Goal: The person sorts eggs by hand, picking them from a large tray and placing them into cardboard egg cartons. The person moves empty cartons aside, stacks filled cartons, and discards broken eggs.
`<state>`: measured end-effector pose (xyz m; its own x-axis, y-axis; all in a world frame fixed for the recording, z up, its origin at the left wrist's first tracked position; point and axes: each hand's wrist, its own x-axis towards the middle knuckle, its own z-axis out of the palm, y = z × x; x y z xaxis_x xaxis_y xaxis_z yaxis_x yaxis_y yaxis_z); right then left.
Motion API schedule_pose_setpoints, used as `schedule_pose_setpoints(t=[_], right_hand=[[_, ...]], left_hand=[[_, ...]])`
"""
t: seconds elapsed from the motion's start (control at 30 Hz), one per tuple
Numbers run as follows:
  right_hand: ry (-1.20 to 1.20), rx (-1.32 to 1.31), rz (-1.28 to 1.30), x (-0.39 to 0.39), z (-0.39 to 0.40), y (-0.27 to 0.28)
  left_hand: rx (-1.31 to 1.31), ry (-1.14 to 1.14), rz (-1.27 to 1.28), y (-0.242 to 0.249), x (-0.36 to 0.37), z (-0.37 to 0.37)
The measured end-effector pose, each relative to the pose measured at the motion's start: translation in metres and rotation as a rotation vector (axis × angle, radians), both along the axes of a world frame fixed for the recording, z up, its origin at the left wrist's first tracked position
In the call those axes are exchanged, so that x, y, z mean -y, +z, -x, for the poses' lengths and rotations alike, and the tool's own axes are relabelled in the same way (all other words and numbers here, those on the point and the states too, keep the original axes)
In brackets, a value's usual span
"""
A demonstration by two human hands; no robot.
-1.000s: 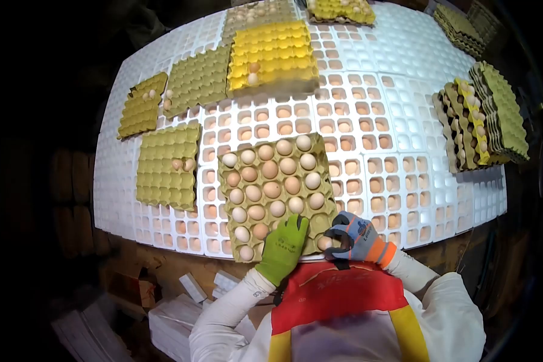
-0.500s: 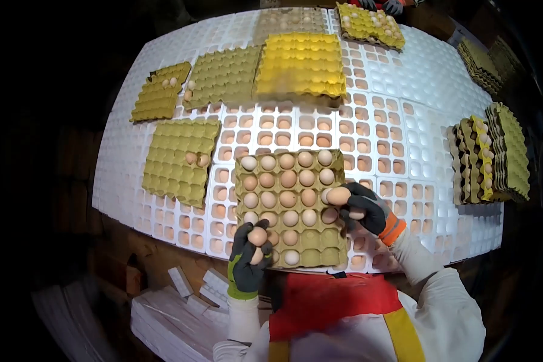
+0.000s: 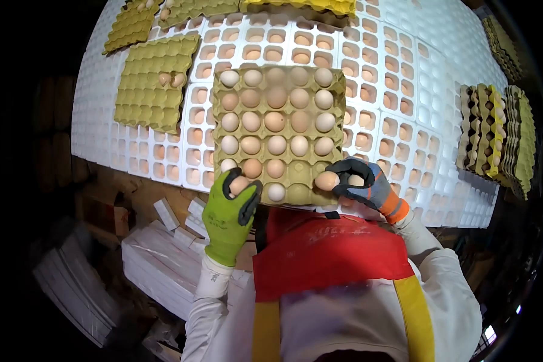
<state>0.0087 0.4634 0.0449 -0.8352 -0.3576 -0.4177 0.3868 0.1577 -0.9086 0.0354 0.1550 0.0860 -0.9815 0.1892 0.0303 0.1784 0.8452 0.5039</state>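
Observation:
A pulp egg tray point(image 3: 298, 193), largely filled with brown and pale eggs, lies in front of me; a few cups at its lower right hold none. My left hand point(image 3: 228, 208), in a green glove with dark fingertips, is closed around a brown egg point(image 3: 238, 185) at the tray's lower left corner. At the lower right corner my right hand point(image 3: 363, 181), in a grey and orange glove, has its fingertips on a brown egg point(image 3: 327, 181). A second, paler egg point(image 3: 355, 180) shows between its fingers and palm.
White foam trays point(image 3: 368, 140) with eggs in their cells cover the table. An upturned pulp tray point(image 3: 148, 99) with two eggs point(image 3: 171, 79) lies left; a yellow tray point(image 3: 308, 7) lies beyond. Stacked trays point(image 3: 492, 136) stand right. Wrapped white packs point(image 3: 163, 262) lie below the table.
My view has tilted down. The right hand has moved from the tray's right side to its lower right corner. The left hand, earlier showing two eggs, now shows one.

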Motion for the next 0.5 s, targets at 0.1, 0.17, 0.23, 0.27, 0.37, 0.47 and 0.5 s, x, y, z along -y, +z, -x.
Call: schedule_pose_setpoints(t=[0.1,0.17,0.23,0.27,0.37,0.47,0.5], right_hand=[[-0.137,0.116,0.049,-0.006,0.020,0.005],[-0.229,0.003,0.075,-0.014,0.062,0.010],[-0.348,-0.170,0.012,-0.021,0.122,0.009],[-0.429,-0.260,0.036,-0.026,0.156,-0.002],[-0.542,-0.337,-0.131,-0.035,0.252,-0.016],[-0.504,-0.493,-0.661,-0.021,0.316,-0.009],[-0.463,-0.424,-0.811,-0.016,0.332,-0.007]], left_hand=[[0.015,-0.216,0.250,0.005,-0.012,0.001],[0.021,-0.350,0.385,-0.002,-0.015,0.005],[0.105,-0.385,0.467,-0.007,-0.019,0.007],[0.080,-0.405,0.486,-0.006,-0.021,0.007],[0.012,-0.437,0.478,-0.011,-0.020,0.007],[-0.020,-0.392,0.406,-0.006,-0.027,0.013],[-0.028,-0.395,0.492,-0.011,-0.029,0.011]])
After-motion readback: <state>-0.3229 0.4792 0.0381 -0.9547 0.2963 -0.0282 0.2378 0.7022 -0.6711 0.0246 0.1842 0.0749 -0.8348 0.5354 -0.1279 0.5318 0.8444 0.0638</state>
